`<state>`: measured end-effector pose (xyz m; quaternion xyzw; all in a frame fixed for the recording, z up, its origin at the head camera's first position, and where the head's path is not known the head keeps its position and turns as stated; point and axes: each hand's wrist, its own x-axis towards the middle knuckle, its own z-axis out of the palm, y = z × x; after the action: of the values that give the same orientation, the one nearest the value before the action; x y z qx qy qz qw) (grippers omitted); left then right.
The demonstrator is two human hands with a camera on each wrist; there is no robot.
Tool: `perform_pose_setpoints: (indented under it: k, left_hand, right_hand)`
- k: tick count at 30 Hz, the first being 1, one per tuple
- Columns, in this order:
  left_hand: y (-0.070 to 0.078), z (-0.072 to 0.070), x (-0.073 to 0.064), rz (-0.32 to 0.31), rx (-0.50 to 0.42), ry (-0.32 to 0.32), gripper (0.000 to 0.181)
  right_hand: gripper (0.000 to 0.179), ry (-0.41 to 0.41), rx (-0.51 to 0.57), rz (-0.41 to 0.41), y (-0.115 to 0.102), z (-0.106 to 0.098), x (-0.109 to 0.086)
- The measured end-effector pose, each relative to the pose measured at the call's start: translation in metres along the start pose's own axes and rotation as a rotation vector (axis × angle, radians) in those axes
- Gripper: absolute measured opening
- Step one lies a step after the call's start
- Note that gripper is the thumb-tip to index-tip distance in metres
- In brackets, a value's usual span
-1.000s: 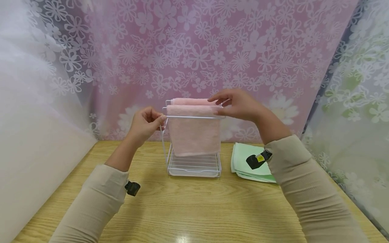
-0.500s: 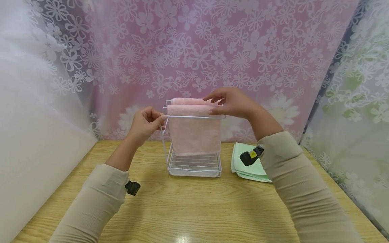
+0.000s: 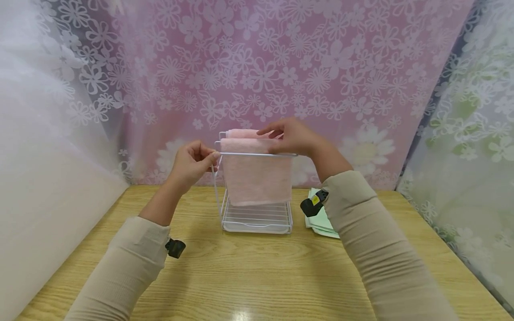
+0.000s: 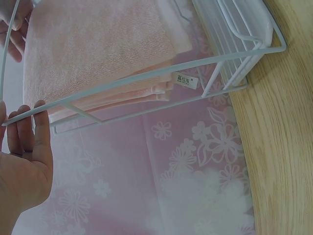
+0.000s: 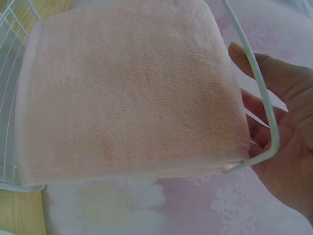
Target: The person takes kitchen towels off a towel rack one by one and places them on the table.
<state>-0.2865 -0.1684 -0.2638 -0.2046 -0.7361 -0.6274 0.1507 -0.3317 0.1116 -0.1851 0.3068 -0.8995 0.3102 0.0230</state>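
Note:
A white wire rack [image 3: 257, 225] stands on the table with a pink towel [image 3: 257, 178] draped over one of its bars. Behind it hangs more pink towelling [image 3: 241, 133]. My left hand [image 3: 192, 162] pinches the front left top corner of the rack, and its fingers touch the rack's wire [image 4: 146, 76] in the left wrist view. My right hand [image 3: 295, 136] is at the top right of the towel, fingers above the rear fold, thumb in front. In the right wrist view the thumb [image 5: 266, 66] stands apart from the towel, beyond the rack's top wire [image 5: 264, 93].
A folded light green cloth [image 3: 321, 225] lies right of the rack, partly hidden by the right forearm. The wooden table [image 3: 249, 272] extends in front. A pink flowered curtain [image 3: 257, 67] hangs behind. A small label [image 4: 187, 81] shows at the towel's edge.
My right hand has slid left along the top of the pink towel, its forearm covering more of the green cloth. My left hand has kept its place on the rack.

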Motion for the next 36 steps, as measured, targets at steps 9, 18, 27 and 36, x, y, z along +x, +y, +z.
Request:
perform_pose_setpoints:
  k: [9, 18, 27, 36]
  left_hand:
    - [-0.001, 0.001, 0.001, 0.000, -0.007, 0.011, 0.016]
    - [-0.002, 0.000, 0.001, 0.021, -0.002, 0.002, 0.016]
    - [-0.001, 0.001, 0.001, 0.010, 0.000, 0.005, 0.015]
    - [-0.001, 0.001, 0.000, 0.009, 0.007, 0.010, 0.017]
  right_hand:
    - [0.039, 0.021, 0.030, -0.010, 0.004, 0.010, 0.012]
    - [0.032, 0.045, 0.027, -0.024, 0.003, 0.015, 0.021]
    - [0.032, 0.053, 0.029, 0.010, 0.004, 0.017, 0.024]
    - [0.024, 0.121, 0.030, 0.064, 0.000, 0.017, 0.022]
